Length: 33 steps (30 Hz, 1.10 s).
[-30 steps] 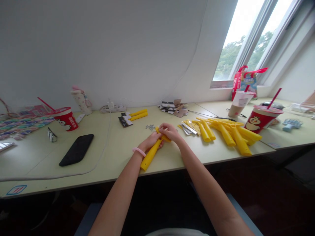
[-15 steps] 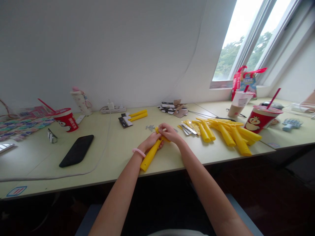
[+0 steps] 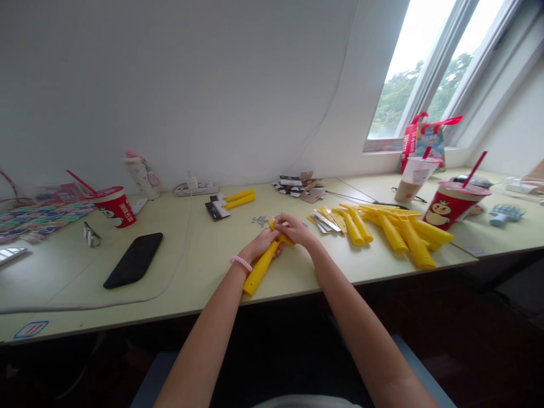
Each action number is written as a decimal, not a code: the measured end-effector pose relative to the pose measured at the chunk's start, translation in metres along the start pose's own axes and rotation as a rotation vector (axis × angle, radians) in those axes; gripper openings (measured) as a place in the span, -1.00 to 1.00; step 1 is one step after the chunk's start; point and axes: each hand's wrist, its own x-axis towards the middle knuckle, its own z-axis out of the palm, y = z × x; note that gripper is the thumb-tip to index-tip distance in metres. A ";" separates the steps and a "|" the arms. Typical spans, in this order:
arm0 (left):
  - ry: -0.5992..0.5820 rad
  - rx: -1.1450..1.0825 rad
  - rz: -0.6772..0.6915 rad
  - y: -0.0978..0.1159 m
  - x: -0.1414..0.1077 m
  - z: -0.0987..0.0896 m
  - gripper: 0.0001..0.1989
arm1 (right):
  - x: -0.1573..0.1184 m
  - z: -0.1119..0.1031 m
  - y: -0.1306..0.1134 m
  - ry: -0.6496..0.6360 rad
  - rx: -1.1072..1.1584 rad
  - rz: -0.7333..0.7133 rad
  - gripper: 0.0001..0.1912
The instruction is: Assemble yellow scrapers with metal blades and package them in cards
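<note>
A yellow plastic scraper handle (image 3: 260, 272) slants over the table's front part, its hollow grip end toward me. My left hand (image 3: 259, 243), a pink coil band at its wrist, is closed round it near the wide head. At that head my right hand (image 3: 292, 229) has its fingers pinched together; what lies between the fingertips is too small and hidden to make out. Just beyond the hands is a small heap of screws (image 3: 260, 220). To the right lie flat metal and yellow strips (image 3: 326, 221), beside a pile of more yellow scraper handles (image 3: 393, 229).
Two yellow tools with black cards (image 3: 217, 209) lie at the back, left of a stack of cards (image 3: 300, 187). A black phone (image 3: 134, 260), a cable and a red cup (image 3: 113, 207) are leftward. Another red cup (image 3: 453, 207) and a clear cup (image 3: 414, 178) stand right.
The view has shifted very slightly. Both hands stay at the scraper handle's head in nearly the same pose, and nothing on the table has visibly moved.
</note>
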 end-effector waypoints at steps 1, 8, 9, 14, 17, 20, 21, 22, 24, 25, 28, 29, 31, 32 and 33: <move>0.006 0.001 -0.003 0.000 0.000 0.000 -0.73 | 0.000 0.000 -0.001 0.009 0.006 0.001 -0.88; -0.003 0.010 0.000 0.000 -0.001 0.001 -0.74 | -0.001 -0.002 0.001 0.046 0.112 0.043 -0.86; -0.006 0.013 0.001 0.000 0.000 0.001 -0.74 | -0.001 -0.003 0.001 0.055 0.107 0.048 -0.85; -0.005 0.016 0.001 -0.003 0.002 -0.002 -0.73 | -0.001 -0.003 -0.001 0.086 0.084 0.027 -0.85; -0.007 0.017 -0.003 -0.003 0.002 -0.003 -0.73 | -0.002 -0.003 -0.002 0.082 0.094 0.032 -0.86; -0.005 0.013 -0.001 -0.003 0.001 -0.002 -0.75 | -0.002 -0.003 -0.004 0.065 0.116 0.078 -0.85; -0.002 0.009 0.000 -0.002 0.001 -0.001 -0.76 | -0.003 -0.003 -0.004 0.047 0.134 0.114 -0.83; 0.000 0.005 -0.001 -0.002 0.000 -0.001 -0.77 | -0.003 -0.003 -0.005 0.025 0.158 0.152 -0.82; 0.005 -0.003 -0.003 -0.001 0.000 0.000 -0.78 | -0.004 -0.002 -0.006 -0.013 0.212 0.202 -0.80; 0.007 -0.005 -0.006 0.000 -0.001 0.001 -0.79 | -0.004 -0.002 -0.006 -0.024 0.236 0.205 -0.79; 0.013 -0.005 -0.015 0.001 -0.001 0.002 -0.80 | -0.005 -0.002 -0.006 -0.028 0.273 0.209 -0.79; 0.016 -0.005 -0.018 0.001 -0.001 0.002 -0.80 | -0.005 -0.002 -0.006 -0.021 0.277 0.222 -0.79; 0.019 -0.006 -0.024 0.002 -0.001 0.002 -0.81 | -0.005 -0.003 -0.006 -0.005 0.289 0.244 -0.77; 0.022 -0.007 -0.027 0.002 -0.001 0.002 -0.81 | -0.005 -0.003 -0.006 0.001 0.295 0.245 -0.76; 0.024 -0.009 -0.028 0.002 -0.002 0.002 -0.82 | -0.005 -0.003 -0.006 0.005 0.297 0.239 -0.76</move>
